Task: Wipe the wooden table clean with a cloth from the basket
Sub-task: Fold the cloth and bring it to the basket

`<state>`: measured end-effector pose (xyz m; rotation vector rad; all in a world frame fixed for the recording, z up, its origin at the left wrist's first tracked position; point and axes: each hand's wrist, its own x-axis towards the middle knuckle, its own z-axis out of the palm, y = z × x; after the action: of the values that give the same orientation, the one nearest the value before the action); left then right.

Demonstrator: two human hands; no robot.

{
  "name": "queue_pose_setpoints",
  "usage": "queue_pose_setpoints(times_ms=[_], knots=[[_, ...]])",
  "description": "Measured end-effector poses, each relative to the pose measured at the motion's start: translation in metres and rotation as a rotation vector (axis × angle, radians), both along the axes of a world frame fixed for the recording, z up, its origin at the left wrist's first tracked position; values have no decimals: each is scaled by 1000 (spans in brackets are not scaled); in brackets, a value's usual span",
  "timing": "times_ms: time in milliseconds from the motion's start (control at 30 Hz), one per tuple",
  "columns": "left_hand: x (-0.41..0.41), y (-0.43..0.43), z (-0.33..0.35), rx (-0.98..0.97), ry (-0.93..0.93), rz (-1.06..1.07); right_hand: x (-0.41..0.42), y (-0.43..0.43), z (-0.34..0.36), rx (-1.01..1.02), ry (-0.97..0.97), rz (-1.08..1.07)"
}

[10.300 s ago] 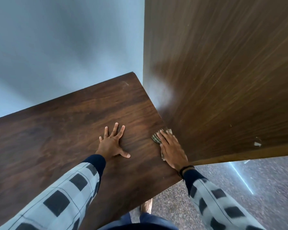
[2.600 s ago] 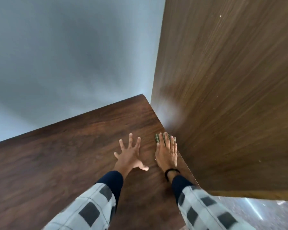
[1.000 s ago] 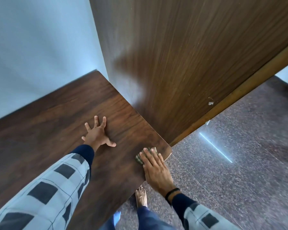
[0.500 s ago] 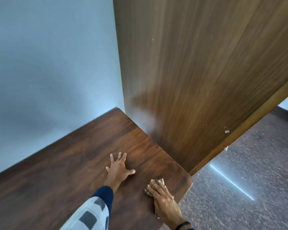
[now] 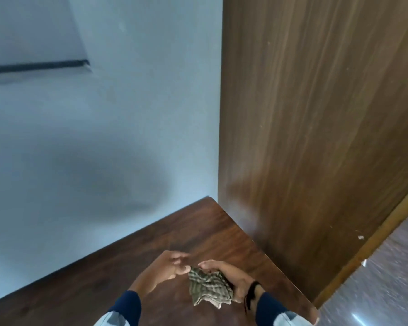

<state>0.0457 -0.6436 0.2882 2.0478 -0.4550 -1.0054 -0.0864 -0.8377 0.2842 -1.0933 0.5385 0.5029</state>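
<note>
Cloth [image 5: 209, 289], striped and crumpled, hangs bunched in my right hand [image 5: 236, 282] over the near right part of the wooden table [image 5: 198, 227]. It appears to be lifted off the surface rather than pressed on it. My right fingers and thumb curl round its upper edge, and the loose folds drop below my palm. My left hand [image 5: 167, 269] comes in from the left with its fingertips drawn together, right at the cloth's upper left corner. The blur keeps me from telling whether they have closed on that corner or only touch it.

I judge the step in hand to be regathering the cloth between strokes. To do it well, I should take that corner firmly with the left hand, pull the bundle open and fold it into a flat pad. A fresh face should be turned outward, so the next stroke takes dirt off instead of spreading it. A loose tail would drag, so the edges should be tucked under my palm before I press down.

Both forearms reach forward from the bottom of the view in dark cuffs, converging over the tabletop. My right wrist, with a dark wristband [image 5: 251, 292], is turned so the palm faces left toward the other hand. A pale blue wall [image 5: 104, 137] backs the table, and a tall wooden panel [image 5: 316, 137] stands against its right edge.
</note>
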Motion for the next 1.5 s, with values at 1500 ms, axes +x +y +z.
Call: queue_pose_setpoints(times_ms=[1500], knots=[[-88, 282, 303, -211, -782, 1077, 111, 255, 292, -556, -1152, 410]])
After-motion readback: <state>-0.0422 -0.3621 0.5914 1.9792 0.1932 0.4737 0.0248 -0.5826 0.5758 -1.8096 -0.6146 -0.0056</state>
